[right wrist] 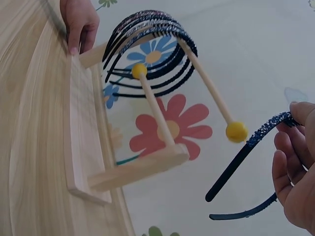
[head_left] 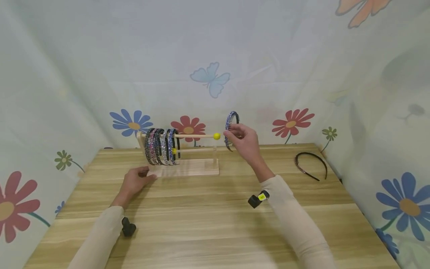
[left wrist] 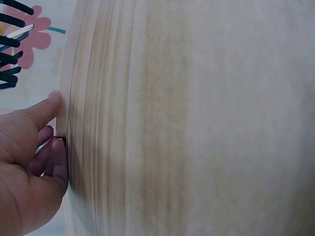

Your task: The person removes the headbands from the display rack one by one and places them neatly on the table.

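Headband (right wrist: 268,129), seemingly light and springy, was best held by its glittery arch, as right grip (head_left: 244,141) pinched it; left grip (head_left: 134,182) held stand (head_left: 193,168).

I see blue-silver sparkle on the held headband (right wrist: 268,129), yellow balls (right wrist: 236,132) on the pale stand (head_left: 191,168), red and blue flowers (head_left: 289,124) patterning the whitish backdrop (head_left: 151,48).

Staged tabletop recording nook, likely: wood-grain table (head_left: 201,216) enclosed three sides by pale drapes (head_left: 134,45) printed with flowers (head_left: 290,124), butterflies (head_left: 210,79); black wrist cameras (head_left: 128,228) worn; wider room hidden.
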{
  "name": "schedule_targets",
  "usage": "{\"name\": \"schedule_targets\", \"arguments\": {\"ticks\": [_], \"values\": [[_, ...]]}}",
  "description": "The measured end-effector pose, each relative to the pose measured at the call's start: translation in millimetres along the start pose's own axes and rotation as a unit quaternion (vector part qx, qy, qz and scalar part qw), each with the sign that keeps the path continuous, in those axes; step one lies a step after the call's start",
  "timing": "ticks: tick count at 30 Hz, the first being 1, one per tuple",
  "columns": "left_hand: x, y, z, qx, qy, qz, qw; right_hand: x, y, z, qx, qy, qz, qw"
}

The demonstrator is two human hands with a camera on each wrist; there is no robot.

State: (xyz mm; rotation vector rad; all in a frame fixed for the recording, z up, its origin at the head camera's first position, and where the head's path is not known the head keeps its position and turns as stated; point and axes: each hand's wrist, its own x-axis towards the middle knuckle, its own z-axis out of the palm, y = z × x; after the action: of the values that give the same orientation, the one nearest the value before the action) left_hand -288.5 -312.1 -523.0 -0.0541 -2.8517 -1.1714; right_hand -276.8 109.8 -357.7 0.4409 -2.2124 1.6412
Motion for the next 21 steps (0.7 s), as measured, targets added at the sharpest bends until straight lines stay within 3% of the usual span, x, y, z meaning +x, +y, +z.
{"name": "schedule_targets", "arguments": {"ticks": [8,21], "values": [[0.1,-0.4,-0.1,-0.006,-0.004,0.001,1.0000,8.5,49.6,-9.3,-0.006,0.013,0.021,1.000],[-1.3,4.7,-1.5,0.001,-0.006,-0.004,1.0000,7.3,68.6,-31.6,-0.031,0.041,0.024,0.998]]}}
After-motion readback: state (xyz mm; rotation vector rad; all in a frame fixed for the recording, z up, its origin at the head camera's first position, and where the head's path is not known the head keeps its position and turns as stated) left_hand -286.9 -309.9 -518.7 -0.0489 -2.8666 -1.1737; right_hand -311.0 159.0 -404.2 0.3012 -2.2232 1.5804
